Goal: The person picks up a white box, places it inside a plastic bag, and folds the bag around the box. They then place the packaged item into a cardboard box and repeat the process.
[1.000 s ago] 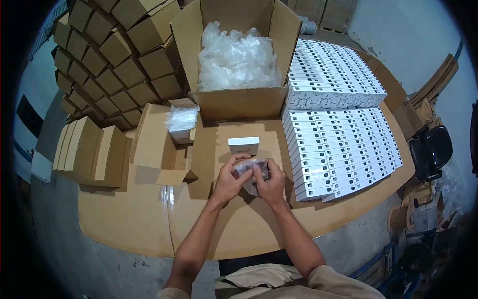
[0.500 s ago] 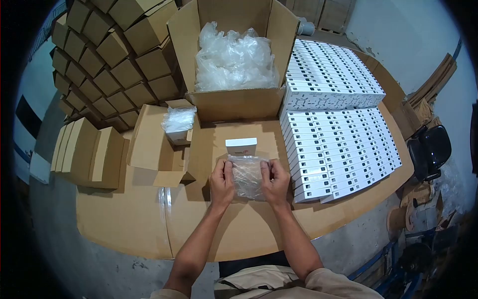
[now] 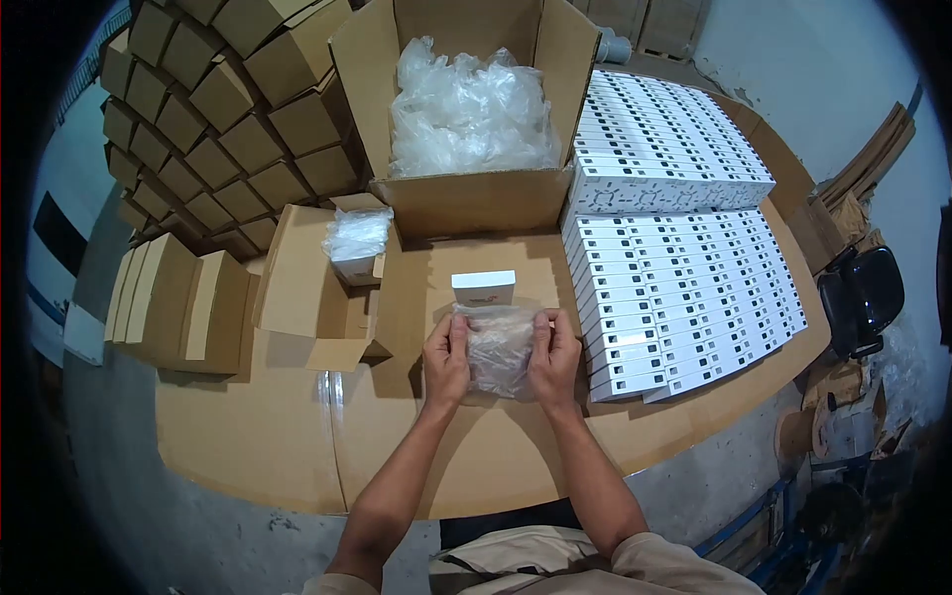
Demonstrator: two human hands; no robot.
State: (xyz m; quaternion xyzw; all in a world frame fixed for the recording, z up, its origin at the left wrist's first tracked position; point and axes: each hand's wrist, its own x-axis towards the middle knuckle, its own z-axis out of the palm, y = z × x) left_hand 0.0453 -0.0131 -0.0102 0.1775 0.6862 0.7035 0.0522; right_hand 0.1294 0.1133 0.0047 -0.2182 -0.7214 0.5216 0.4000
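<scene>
**A filmy plastic bag (image 3: pixel 499 357), pinched at both sides**

At the left end of the surface (image 3: pixel 387 446), brown cartons (image 3: pixel 159 302) stand beside an open carton (image 3: pixel 297 283) with plastic-wrapped packs (image 3: pixel 357 236) inside. Next comes the left hand (image 3: pixel 446 365), its fingers closed on the bag's left edge near the top corner, thumb uppermost.

The plastic bag spans the gap between the hands, low over the middle of the surface, wrinkled and see-through; I can't tell whether it holds anything. It looks very light and limp, likely slippery and quick to crease or cling to itself. The upper corners seem the best hold, a light pinch on each keeping the mouth straight without tearing the film.

Just beyond it stands a small white box (image 3: pixel 483 289), which looks stiff and light; its narrow ends would suit a grip, as hard squeezing might dent the card.

The right hand (image 3: pixel 555 365) has its fingers closed on the bag's right edge. Farther right, white boxes (image 3: pixel 684 297) sit in tight rows.
</scene>
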